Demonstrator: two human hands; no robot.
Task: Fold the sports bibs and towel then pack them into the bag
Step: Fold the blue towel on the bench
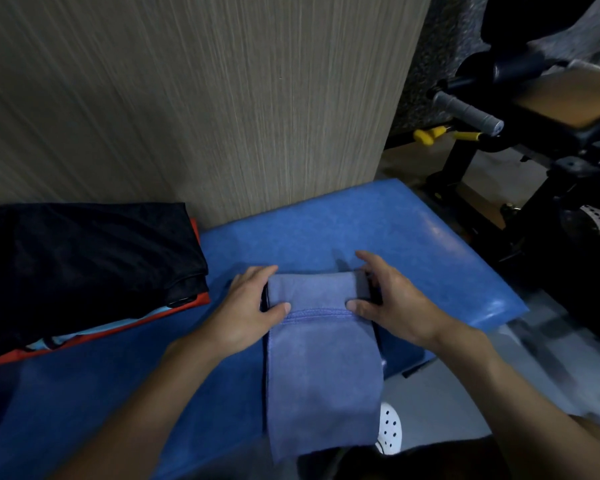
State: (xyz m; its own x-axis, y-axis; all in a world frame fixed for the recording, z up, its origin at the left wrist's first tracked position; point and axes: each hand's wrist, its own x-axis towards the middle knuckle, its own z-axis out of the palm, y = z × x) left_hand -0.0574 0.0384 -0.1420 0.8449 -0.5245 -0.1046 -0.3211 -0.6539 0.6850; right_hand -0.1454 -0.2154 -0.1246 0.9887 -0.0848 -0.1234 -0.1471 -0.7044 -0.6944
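In the head view, I am folding the towel at centre frame on the bench. My left hand and right hand are each pinching a side of its far fold, thumbs on top. The bibs are lying stacked, seemingly already folded, at middle left. No bag is showing, so I judge the packing is still remaining.

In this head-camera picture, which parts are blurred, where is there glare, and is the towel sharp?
Head view: motion blur smears the wood-grain wall and the floor at right; the towel and the left hand and right hand gripping it are fairly sharp, its stitched hem visible; glare streaks mark the blue bench at right; the dark stack of bibs is too dim to show folds.
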